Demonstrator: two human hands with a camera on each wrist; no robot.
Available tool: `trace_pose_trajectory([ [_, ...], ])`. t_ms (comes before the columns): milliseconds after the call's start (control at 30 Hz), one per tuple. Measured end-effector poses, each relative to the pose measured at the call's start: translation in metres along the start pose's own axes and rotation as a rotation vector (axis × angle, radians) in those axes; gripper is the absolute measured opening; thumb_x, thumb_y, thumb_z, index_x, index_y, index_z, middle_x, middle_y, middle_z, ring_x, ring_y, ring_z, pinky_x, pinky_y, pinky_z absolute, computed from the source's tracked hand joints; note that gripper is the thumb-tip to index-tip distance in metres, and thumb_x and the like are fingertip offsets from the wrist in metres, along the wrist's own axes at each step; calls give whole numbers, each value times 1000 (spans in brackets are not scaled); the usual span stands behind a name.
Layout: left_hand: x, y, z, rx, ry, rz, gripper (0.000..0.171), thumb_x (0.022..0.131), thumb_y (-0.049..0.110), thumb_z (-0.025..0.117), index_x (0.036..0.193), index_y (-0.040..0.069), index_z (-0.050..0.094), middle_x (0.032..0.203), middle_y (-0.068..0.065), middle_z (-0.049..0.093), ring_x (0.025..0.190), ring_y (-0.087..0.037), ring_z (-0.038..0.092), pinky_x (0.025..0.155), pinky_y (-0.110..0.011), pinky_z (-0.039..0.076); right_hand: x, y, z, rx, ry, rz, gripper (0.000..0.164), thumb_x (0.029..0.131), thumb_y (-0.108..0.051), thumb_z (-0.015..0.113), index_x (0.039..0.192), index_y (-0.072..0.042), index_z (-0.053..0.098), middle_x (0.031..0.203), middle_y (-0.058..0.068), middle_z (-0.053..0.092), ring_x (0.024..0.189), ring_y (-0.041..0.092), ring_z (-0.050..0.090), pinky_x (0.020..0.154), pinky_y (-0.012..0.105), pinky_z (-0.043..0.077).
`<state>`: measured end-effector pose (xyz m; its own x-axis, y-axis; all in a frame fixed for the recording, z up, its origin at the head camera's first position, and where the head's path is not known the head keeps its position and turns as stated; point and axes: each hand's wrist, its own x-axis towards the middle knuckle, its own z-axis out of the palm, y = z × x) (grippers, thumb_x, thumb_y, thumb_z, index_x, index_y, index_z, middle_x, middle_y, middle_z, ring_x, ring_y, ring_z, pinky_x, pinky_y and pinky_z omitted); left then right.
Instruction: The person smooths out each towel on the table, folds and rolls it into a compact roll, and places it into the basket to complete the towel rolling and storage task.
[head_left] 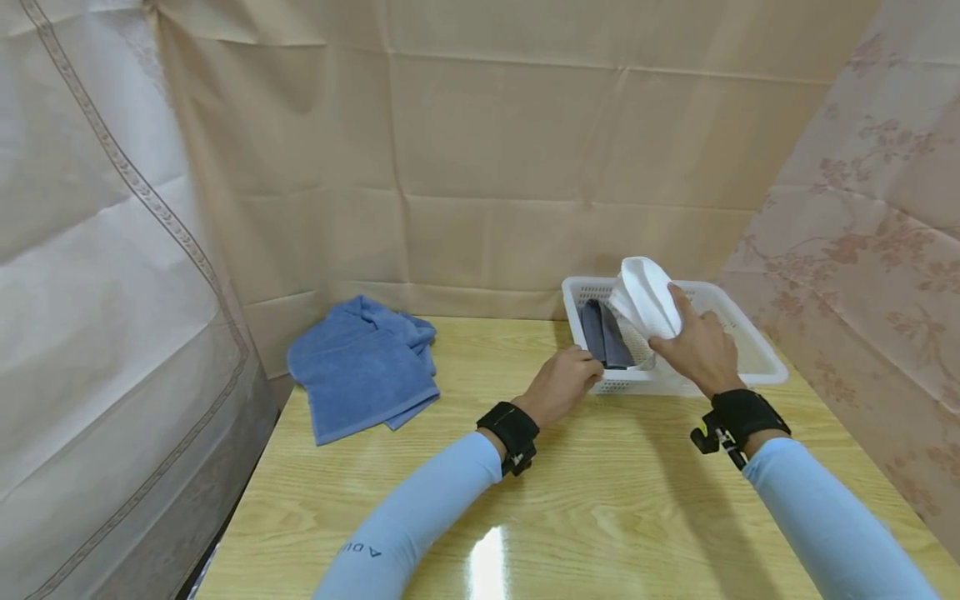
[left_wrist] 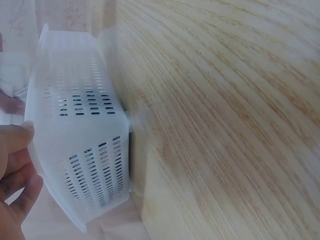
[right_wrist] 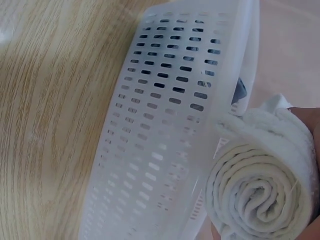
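A rolled white towel (head_left: 647,298) is in my right hand (head_left: 699,346), gripped between thumb and fingers over the white plastic basket (head_left: 752,348). Its spiral end shows in the right wrist view, where the white towel (right_wrist: 257,187) is beside the basket's rim. My left hand (head_left: 561,385) is at the basket's near left corner; in the left wrist view the thumb and a finger of the left hand (left_wrist: 15,167) pinch the rim. Inside the basket, at its left end, lies a folded dark grey cloth (head_left: 604,333).
A crumpled blue towel (head_left: 367,367) lies on the left of the wooden table (head_left: 600,500). A beige cloth (head_left: 487,150) hangs behind the table, and a floral curtain (head_left: 877,250) borders the right side. Pale fabric (head_left: 112,333) hangs at the left.
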<state>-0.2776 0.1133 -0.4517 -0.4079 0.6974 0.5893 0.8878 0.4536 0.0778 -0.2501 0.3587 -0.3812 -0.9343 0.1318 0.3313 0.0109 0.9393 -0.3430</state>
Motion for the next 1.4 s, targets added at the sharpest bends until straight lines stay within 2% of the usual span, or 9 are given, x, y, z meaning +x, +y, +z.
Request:
trace_pose_trajectory([
  [367, 0, 2, -4, -12, -13, -7, 11, 100, 13, 69, 104, 11, 79, 98, 1, 72, 91, -11, 62, 82, -15, 47, 2, 8, 1, 8, 21, 3, 95, 88, -35, 73, 166, -19, 20, 107, 39, 53, 93, 52, 54, 64, 63, 44],
  [667, -1, 1, -4, -39, 7, -6, 10, 100, 13, 70, 103, 11, 79, 97, 1, 72, 89, -11, 61, 82, -15, 46, 6, 8, 4, -7, 39, 13, 94, 88, -36, 73, 165, -20, 21, 106, 40, 53, 92, 53, 55, 63, 65, 45],
  [1067, -2, 2, -3, -24, -9, -17, 11, 100, 13, 70, 106, 12, 79, 100, 2, 73, 90, -9, 61, 82, -13, 46, 7, 15, 7, -7, 12, 101, 95, 90, -36, 67, 166, -23, 14, 112, 42, 49, 100, 55, 52, 63, 67, 44],
  [1400, -1, 4, -4, -9, -16, -13, 12, 100, 14, 70, 106, 12, 80, 100, 2, 73, 90, -10, 62, 83, -13, 46, 11, 24, 8, 2, 3, 110, 95, 90, -38, 66, 167, -20, 12, 113, 43, 49, 101, 56, 50, 63, 65, 43],
])
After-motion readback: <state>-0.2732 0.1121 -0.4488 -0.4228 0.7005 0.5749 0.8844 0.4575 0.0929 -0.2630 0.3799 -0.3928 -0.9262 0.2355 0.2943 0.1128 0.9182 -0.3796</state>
